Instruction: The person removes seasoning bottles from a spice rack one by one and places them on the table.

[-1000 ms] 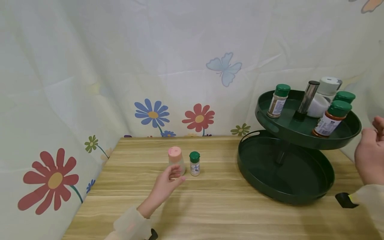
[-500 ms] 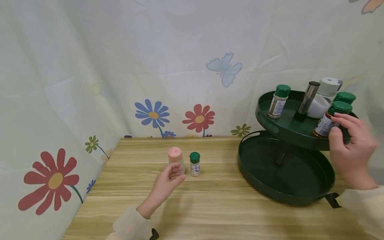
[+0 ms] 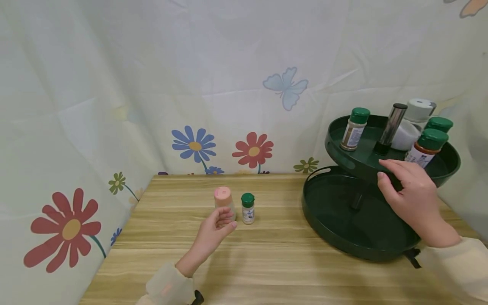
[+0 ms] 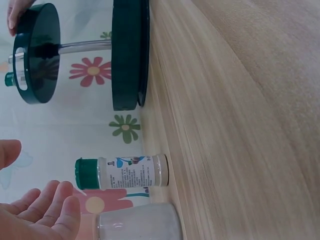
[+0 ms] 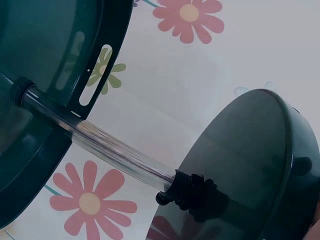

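My left hand (image 3: pixel 214 231) hovers in front of a pink-capped bottle (image 3: pixel 223 195), its fingers relaxed and holding nothing. In the left wrist view its fingers (image 4: pixel 55 210) lie near that bottle's cap. Just right of the bottle stands a small green-capped spice jar (image 3: pixel 248 209), upright. My right hand (image 3: pixel 415 195) is at the front rim of the upper tray (image 3: pixel 345 159) of a dark green two-tier rack, fingers slightly bent with nothing between them. Whether it touches the rim cannot be told. It partly covers a green-capped jar with reddish contents (image 3: pixel 421 156).
On the upper tray are also a brown spice jar (image 3: pixel 353 131), a white-capped container (image 3: pixel 419 110) and another green-capped jar (image 3: pixel 439 123), around the metal post (image 3: pixel 392 127). The lower tray (image 3: pixel 358 231) sits on the wooden table (image 3: pixel 267 271). A flowered curtain (image 3: pixel 228 97) hangs behind.
My right hand has come in from the right edge, passed the reddish jar and moved left to the upper tray's front. The left hand and the jars stay in place.
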`<state>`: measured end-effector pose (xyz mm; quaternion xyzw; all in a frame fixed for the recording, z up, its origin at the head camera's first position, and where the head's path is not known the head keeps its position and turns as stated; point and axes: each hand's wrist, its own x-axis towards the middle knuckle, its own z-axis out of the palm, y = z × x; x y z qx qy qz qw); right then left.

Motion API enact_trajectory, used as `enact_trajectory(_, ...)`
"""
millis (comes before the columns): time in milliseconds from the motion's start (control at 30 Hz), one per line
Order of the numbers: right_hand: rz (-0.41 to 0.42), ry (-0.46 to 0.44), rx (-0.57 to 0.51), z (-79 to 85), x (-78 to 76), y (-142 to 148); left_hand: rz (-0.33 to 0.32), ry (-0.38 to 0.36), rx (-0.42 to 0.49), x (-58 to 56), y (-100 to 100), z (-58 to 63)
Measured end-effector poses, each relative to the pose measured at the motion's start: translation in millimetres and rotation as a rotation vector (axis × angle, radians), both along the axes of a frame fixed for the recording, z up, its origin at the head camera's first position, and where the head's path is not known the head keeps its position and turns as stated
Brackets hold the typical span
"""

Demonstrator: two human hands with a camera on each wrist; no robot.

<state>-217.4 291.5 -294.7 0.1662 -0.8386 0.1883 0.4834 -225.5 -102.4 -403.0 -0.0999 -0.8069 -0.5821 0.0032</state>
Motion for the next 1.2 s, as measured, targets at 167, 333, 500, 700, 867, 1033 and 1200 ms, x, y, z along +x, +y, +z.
enact_trajectory(167, 0.002, 0.018, 0.035, -1.7, 0.7, 0.9, -0.012, -0.002, 0.005, -0.9, 1.4, -1.2)
enact_trajectory(333, 0.017, 0.038, 0.02, -4.6, -0.5, 3.9, -0.025, -0.002, 0.012, -1.4, 3.0, -1.9)
enact_trajectory(500, 0.056, 0.089, -0.033, -7.1, -4.0, 11.4, -0.032, -0.003, 0.019, -0.9, 5.6, -1.2)
enact_trajectory(700, 0.068, 0.135, -0.118, -8.6, -5.4, 20.7, -0.041, 0.001, 0.024, -0.4, 9.1, 1.4)
enact_trajectory(867, 0.085, 0.194, -0.164, -11.2, -9.4, 28.9, -0.04, -0.004, 0.03, -0.6, 11.1, 1.4)
enact_trajectory(1033, 0.069, 0.197, -0.161, -11.4, -11.3, 35.3, -0.04, -0.009, 0.03, -1.7, 11.7, -0.5)
enact_trajectory(1200, 0.025, 0.174, -0.146, -11.6, -12.1, 42.2, -0.042, -0.026, 0.03, -1.9, 11.9, -2.4)
